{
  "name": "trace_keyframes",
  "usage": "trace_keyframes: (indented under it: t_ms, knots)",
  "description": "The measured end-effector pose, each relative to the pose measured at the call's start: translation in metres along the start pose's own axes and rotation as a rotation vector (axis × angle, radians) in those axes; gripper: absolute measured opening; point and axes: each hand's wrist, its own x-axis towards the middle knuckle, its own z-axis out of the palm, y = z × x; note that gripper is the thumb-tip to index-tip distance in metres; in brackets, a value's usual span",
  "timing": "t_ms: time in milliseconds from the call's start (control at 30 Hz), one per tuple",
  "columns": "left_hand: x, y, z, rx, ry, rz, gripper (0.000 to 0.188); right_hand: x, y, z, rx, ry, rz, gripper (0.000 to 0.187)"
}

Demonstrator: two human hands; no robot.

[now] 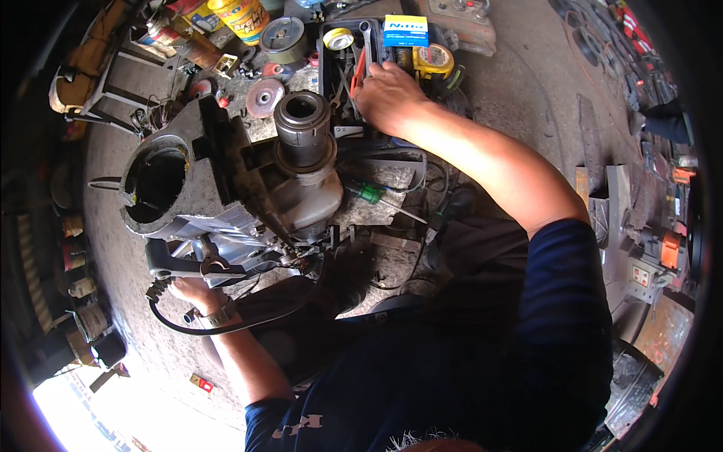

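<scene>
A large grey metal casting with a wide round bore stands left of centre, beside an upright cylindrical shaft part. My left hand is at the casting's near lower end, against a black bracket. Its fingers are mostly hidden there. My right hand reaches into a black tool tray at the far side, fingers curled downward. Beside those fingers are a red-handled tool and a wrench. Whatever the curled fingers hold is hidden.
A green-handled screwdriver lies between the casting and my legs. Behind are a yellow tub, a metal can, a grinding disc, a blue-and-yellow box and a yellow tape measure. A black cable loops over my left wrist.
</scene>
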Motion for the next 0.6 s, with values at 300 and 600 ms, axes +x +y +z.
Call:
trace_keyframes:
  t_ms: [300,600]
  knots:
    - [-0.004,-0.012,0.004,0.031,-0.042,-0.083,0.047,0.034,0.027,-0.017,0.275,0.019,0.074,0.021]
    - [0.004,0.001,0.003,0.047,0.105,0.205,0.046,0.081,0.004,0.024,0.160,0.084,-0.088,0.021]
